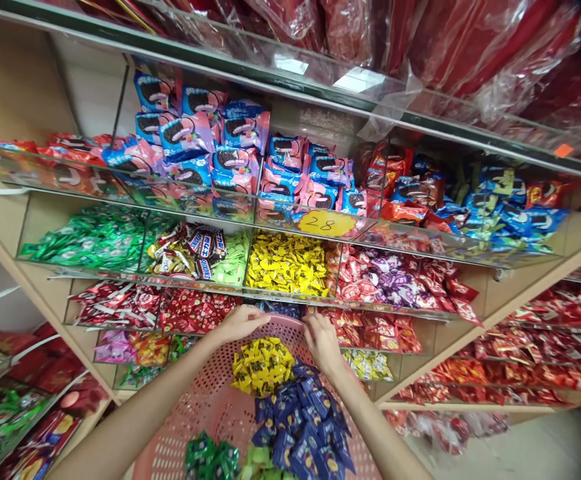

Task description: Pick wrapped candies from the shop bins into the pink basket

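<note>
A pink basket point(215, 393) full of little holes is right in front of the person, below and close to the candy shelves point(250, 292). Its open top faces up and back toward the person, and its far rim points at the shelves. (The near end is cut off, so I can't tell which way is longest.) The left hand point(243, 323) and the right hand point(323, 340) are both at the far rim, with fingers bent over it, gripping it.

Inside, yellow candies point(263, 365) sit near the far side. Dark blue packets point(307, 427) make a big pile on the right, touching the yellow ones. Shiny green candies point(213, 457) and light green packets point(263, 467) lie nearer the person. A yellow tag point(326, 223) above says 28.
</note>
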